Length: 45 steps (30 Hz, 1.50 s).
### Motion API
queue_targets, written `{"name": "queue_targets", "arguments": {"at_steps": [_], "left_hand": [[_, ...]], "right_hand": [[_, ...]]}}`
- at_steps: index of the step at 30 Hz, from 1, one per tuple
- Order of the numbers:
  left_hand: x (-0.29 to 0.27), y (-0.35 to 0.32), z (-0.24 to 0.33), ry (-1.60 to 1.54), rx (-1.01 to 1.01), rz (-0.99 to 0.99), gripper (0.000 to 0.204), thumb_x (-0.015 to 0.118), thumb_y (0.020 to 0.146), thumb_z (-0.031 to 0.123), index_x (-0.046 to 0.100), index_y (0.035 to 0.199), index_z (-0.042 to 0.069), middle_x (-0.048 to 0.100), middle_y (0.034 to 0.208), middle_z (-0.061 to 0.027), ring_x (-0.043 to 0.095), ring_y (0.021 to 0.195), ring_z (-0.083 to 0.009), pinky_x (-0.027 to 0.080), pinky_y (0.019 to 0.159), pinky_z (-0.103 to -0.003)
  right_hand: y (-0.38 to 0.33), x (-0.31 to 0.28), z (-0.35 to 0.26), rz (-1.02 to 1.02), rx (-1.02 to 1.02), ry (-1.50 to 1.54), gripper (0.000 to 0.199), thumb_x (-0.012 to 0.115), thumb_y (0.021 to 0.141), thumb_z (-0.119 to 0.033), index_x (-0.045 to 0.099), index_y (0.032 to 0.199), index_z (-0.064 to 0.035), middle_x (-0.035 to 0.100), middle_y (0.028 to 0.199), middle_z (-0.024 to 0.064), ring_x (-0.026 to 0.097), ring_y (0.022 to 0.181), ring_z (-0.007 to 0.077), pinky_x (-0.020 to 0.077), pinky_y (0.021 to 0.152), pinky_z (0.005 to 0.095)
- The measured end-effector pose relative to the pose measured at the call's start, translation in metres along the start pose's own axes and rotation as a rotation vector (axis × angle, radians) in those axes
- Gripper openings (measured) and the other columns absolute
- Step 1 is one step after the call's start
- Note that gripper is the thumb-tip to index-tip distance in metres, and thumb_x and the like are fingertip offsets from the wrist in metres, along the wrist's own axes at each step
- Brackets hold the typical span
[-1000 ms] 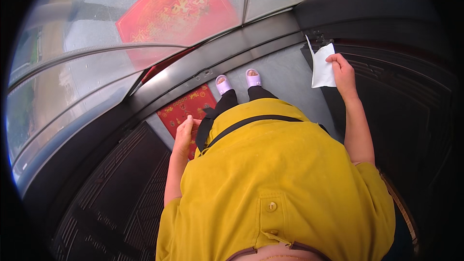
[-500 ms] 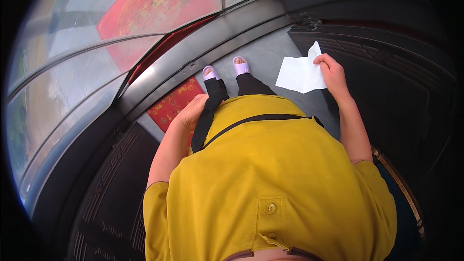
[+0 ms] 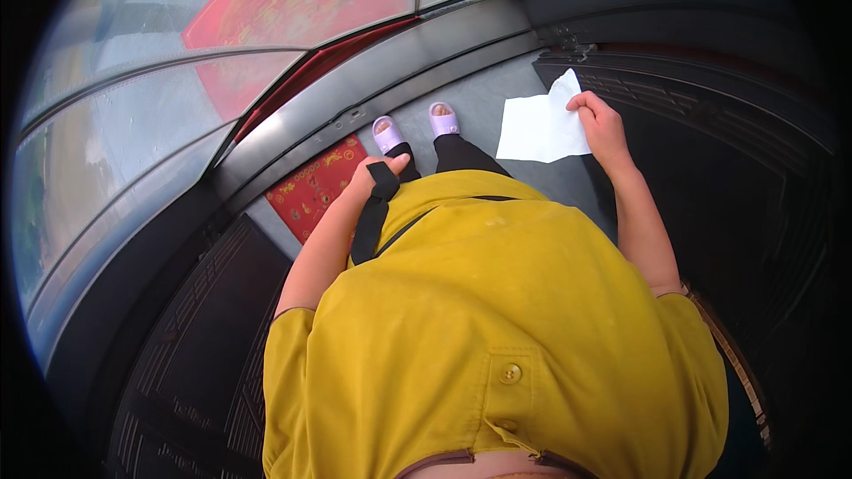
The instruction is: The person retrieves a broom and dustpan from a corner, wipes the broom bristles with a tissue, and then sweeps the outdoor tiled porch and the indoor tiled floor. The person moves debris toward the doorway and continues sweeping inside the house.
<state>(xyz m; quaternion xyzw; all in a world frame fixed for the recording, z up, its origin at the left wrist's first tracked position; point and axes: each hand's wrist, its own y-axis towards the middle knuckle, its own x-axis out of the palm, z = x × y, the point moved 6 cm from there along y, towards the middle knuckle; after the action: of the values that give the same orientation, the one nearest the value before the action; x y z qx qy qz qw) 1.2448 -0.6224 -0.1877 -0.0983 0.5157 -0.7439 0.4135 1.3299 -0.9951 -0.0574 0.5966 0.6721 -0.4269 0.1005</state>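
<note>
From the head view, my only feed, I see the right hand (image 3: 603,129) out ahead on the right, its grip pinching white paper (image 3: 537,131) between thumb and fingers near one edge; the sheet is creased, with a corner standing up beside the fingers and the rest spreading left, seen against the grey floor (image 3: 475,93); I would guess the edge hold leaves most of the sheet uncovered, and the bent arm keeps it apart from the yellow shirt (image 3: 497,284).

The left hand (image 3: 377,173) is low in front, just beside the shirt, with a black strap (image 3: 371,222) lying across it; the strap hides the fingers, so I cannot tell whether this grip is clenched on it or merely under it; the strap seems to hang there because the hand bears its upper part.

Below, purple slippers (image 3: 388,135) stand on the floor, next to a red mat (image 3: 315,186) placed near a metal sill (image 3: 355,80), probably for feet at the threshold; beyond are glass panes (image 3: 89,213) and a red panel (image 3: 293,0) with gold markings; dark doors (image 3: 728,186) flank both sides.
</note>
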Motion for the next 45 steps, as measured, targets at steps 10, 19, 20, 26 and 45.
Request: {"name": "queue_targets", "arguments": {"at_steps": [10,19,20,26,45], "left_hand": [[0.000,-0.148,-0.115,-0.839,-0.304,0.049,0.046,0.036,0.091,0.047,0.054,0.080,0.006,0.056,0.067,-0.0034,0.053,0.059,-0.0117,0.040,0.052,-0.023],[0.005,-0.158,-0.134,-0.636,-0.202,0.510,0.041,0.041,0.092,0.037,0.054,0.074,0.003,0.055,0.061,-0.0096,0.052,0.058,-0.0184,0.041,0.056,-0.030],[0.001,-0.157,-0.138,-0.433,-0.158,0.616,0.041,0.042,0.091,0.037,0.054,0.075,0.002,0.056,0.061,-0.0123,0.054,0.058,-0.0220,0.043,0.057,-0.032],[0.006,-0.133,-0.164,-0.082,-0.370,0.759,0.041,0.047,0.087,0.043,0.053,0.072,0.006,0.058,0.074,-0.0225,0.055,0.075,-0.0430,0.041,0.062,-0.050],[-0.224,-0.072,0.173,-0.215,0.861,0.782,0.012,0.060,0.081,0.008,0.057,0.091,0.003,0.055,0.081,-0.0072,0.054,0.067,-0.0138,0.045,0.061,-0.024]], "right_hand": [[-0.001,-0.007,0.030,0.069,0.073,0.006,0.015,0.042,0.082,-0.008,0.056,0.086,-0.0048,0.052,0.071,0.0028,0.048,0.067,0.0106,0.0403,0.062,0.0246],[0.022,0.021,-0.006,-0.058,0.043,-0.089,0.016,0.043,0.084,-0.010,0.057,0.086,-0.0058,0.058,0.080,0.0058,0.054,0.078,0.0152,0.0411,0.075,0.0258],[0.027,0.025,-0.008,-0.066,-0.007,-0.088,0.015,0.043,0.084,-0.010,0.057,0.085,-0.0055,0.058,0.079,0.0057,0.054,0.078,0.0150,0.0413,0.074,0.0257],[0.045,0.051,0.002,-0.037,-0.228,-0.128,0.014,0.042,0.084,-0.008,0.056,0.084,-0.0040,0.058,0.076,0.0065,0.055,0.075,0.0149,0.0422,0.072,0.0257],[0.010,0.026,-0.062,0.331,-0.265,0.022,0.018,0.061,0.075,-0.008,0.058,0.093,-0.0040,0.059,0.086,0.0083,0.057,0.079,0.0219,0.0447,0.072,0.0308]]}}
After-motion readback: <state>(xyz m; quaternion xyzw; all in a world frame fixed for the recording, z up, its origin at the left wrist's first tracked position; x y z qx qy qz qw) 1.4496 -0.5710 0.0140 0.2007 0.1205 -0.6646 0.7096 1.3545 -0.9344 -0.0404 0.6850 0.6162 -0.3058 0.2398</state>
